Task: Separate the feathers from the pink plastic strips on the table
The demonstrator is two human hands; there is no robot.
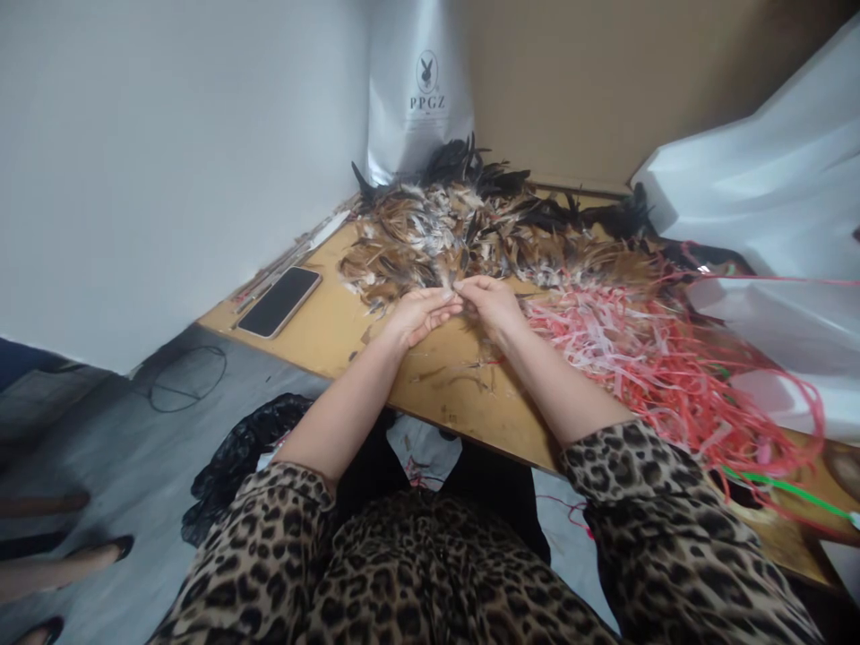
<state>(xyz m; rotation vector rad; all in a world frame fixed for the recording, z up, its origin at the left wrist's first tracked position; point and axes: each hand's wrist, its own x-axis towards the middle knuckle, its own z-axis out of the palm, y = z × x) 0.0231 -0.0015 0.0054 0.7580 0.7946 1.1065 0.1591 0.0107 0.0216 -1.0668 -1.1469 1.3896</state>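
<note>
My left hand (pixel 420 315) and my right hand (pixel 494 303) meet at the near edge of a big heap of brown, white and black feathers (pixel 470 233) on a wooden table (pixel 336 331). Both hands have their fingers curled and pinched together on a small tuft of feathers (pixel 451 285) held between them. A tangle of pink and red plastic strips (pixel 645 358) lies just right of my right hand.
A dark phone (pixel 280 301) lies at the table's left end beside some thin rods. A white bag (pixel 417 90) stands at the back and white sheeting (pixel 772 188) at the right. A black plastic bag (pixel 242 448) sits below the table. Another person's feet (pixel 100 554) show lower left.
</note>
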